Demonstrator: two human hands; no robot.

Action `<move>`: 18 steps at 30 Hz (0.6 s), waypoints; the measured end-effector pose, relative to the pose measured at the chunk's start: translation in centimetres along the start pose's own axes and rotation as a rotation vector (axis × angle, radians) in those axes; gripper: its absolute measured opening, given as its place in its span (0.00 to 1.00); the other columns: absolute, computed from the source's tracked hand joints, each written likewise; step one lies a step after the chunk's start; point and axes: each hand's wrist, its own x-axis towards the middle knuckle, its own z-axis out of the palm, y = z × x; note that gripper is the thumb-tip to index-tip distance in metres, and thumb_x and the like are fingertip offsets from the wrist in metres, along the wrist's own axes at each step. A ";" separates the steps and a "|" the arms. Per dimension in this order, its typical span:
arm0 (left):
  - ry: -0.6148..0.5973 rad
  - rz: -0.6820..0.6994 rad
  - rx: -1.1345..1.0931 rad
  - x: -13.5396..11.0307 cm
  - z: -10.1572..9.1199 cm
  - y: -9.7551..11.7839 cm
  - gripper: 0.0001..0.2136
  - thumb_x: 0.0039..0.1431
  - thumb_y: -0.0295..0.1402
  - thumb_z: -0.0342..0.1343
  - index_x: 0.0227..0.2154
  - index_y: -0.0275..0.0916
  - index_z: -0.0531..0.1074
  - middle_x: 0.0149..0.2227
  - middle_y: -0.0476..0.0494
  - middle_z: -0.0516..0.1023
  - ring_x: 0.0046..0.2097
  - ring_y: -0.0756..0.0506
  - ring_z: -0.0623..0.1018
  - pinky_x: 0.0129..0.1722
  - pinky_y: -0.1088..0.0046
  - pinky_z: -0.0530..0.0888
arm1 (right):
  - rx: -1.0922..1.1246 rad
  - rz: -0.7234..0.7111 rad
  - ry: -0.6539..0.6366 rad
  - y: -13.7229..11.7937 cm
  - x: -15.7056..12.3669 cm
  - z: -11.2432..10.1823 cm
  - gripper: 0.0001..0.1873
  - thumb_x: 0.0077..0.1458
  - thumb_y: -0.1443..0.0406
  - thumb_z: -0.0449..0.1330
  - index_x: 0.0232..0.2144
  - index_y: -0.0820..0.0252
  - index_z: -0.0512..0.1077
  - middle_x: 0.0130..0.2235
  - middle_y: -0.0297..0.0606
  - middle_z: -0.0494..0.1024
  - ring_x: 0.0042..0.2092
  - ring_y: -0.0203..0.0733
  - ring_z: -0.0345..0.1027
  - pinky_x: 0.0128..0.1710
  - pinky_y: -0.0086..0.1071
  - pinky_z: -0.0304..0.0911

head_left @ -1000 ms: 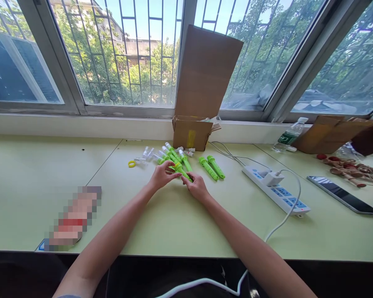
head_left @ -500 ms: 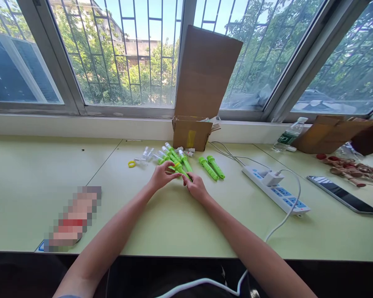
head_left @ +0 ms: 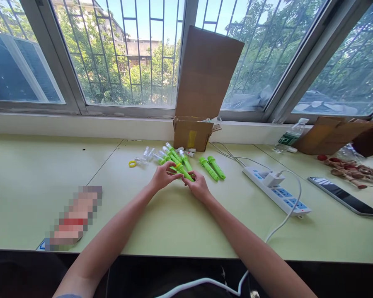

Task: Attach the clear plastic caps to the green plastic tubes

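Note:
My left hand pinches the upper end of a green torch-like plastic tube, near its yellow ring. My right hand is closed around the lower end of the same tube, which slants down to the right. Just behind the hands lies a group of similar green tubes, some with clear or white tips; the hands partly cover them. To the right, two more green tubes lie side by side. Clear plastic caps and a loose yellow ring are on the left.
An open cardboard box stands against the window wall, with small white pieces before it. On the right are a white power strip with cables, a phone, a water bottle and wooden items. A blurred-out object lies left.
The held tube has shifted slightly, and more of its lower end shows at my right fingers. Both hands stay in nearly the same place.

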 end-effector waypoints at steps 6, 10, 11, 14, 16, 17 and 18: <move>-0.004 -0.010 0.008 0.0 -0.1 -0.1 0.22 0.42 0.44 0.63 0.38 0.38 0.67 0.39 0.42 0.76 0.37 0.44 0.79 0.35 0.67 0.78 | -0.039 -0.085 0.026 -0.3 -0.2 0.0 0.22 0.45 0.50 0.59 0.31 0.64 0.71 0.27 0.40 0.75 0.27 0.39 0.66 0.25 0.30 0.59; -0.005 -0.020 -0.004 0.0 -0.1 0.0 0.22 0.42 0.44 0.63 0.38 0.38 0.67 0.37 0.42 0.77 0.37 0.43 0.79 0.35 0.67 0.78 | -0.086 -0.079 -0.016 -0.5 -0.5 0.2 0.22 0.50 0.49 0.55 0.31 0.63 0.71 0.27 0.39 0.76 0.25 0.37 0.65 0.25 0.29 0.59; -0.005 -0.023 -0.008 0.0 -0.1 0.1 0.22 0.42 0.44 0.63 0.38 0.38 0.67 0.36 0.42 0.77 0.37 0.43 0.79 0.35 0.66 0.78 | -0.107 -0.087 -0.022 -0.6 -0.5 0.3 0.21 0.51 0.49 0.54 0.31 0.62 0.72 0.27 0.39 0.76 0.24 0.37 0.65 0.25 0.29 0.58; -0.010 -0.032 -0.018 0.0 -0.1 0.0 0.22 0.42 0.44 0.63 0.38 0.38 0.67 0.35 0.43 0.77 0.36 0.43 0.79 0.35 0.66 0.78 | -0.165 -0.112 -0.031 -0.8 -0.5 0.2 0.21 0.54 0.50 0.51 0.26 0.61 0.71 0.26 0.38 0.75 0.23 0.35 0.64 0.24 0.28 0.57; -0.012 -0.036 -0.017 0.0 -0.1 -0.1 0.22 0.42 0.44 0.63 0.38 0.38 0.67 0.34 0.44 0.78 0.36 0.43 0.79 0.35 0.66 0.78 | -0.187 -0.120 -0.024 -0.8 -0.4 0.2 0.22 0.54 0.50 0.50 0.23 0.61 0.70 0.23 0.37 0.73 0.23 0.35 0.62 0.24 0.28 0.56; -0.011 -0.037 -0.017 0.0 -0.2 -0.1 0.22 0.42 0.44 0.63 0.38 0.38 0.67 0.34 0.44 0.78 0.36 0.43 0.79 0.35 0.66 0.78 | -0.184 -0.115 -0.019 -0.7 -0.4 0.2 0.22 0.53 0.50 0.51 0.23 0.61 0.70 0.21 0.36 0.72 0.23 0.35 0.62 0.23 0.28 0.56; -0.010 -0.036 -0.016 -0.1 -0.2 -0.1 0.22 0.42 0.45 0.63 0.38 0.38 0.67 0.34 0.44 0.77 0.36 0.43 0.79 0.34 0.66 0.78 | -0.169 -0.101 -0.014 -0.7 -0.3 0.1 0.21 0.51 0.49 0.53 0.23 0.61 0.70 0.20 0.36 0.71 0.22 0.35 0.62 0.23 0.28 0.56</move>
